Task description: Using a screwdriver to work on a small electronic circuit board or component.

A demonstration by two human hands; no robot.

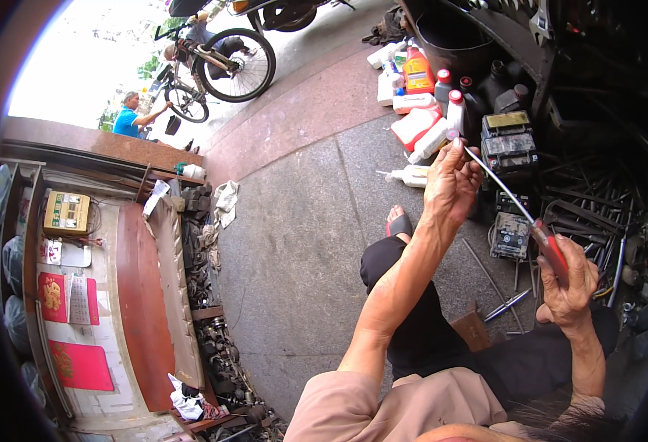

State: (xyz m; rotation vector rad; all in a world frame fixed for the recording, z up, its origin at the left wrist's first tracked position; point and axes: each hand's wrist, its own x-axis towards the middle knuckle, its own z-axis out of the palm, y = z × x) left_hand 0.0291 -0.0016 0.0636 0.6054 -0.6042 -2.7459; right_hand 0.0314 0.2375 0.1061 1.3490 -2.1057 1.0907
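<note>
My right hand [571, 291] is wrapped round the red handle of a long screwdriver [502, 183]. Its bare metal shaft slants up and left to my left hand [451, 184]. There the thumb and fingers are pinched together right by the shaft's tip; whatever small thing they may hold is hidden. Just beyond my left hand lie white bottles [428, 141] and a red-and-white bottle [417, 125]. Dark batteries [510, 234] stand on the floor below the shaft.
Metal rods and tools [589, 214] are heaped at the right, below a dark rack. An orange bottle [417, 72] stands farther back. A brown block [471, 331] lies by my leg. Mechanical parts [224, 361] line the left bench. Beyond, a person in blue [127, 121] is near a bicycle [236, 65].
</note>
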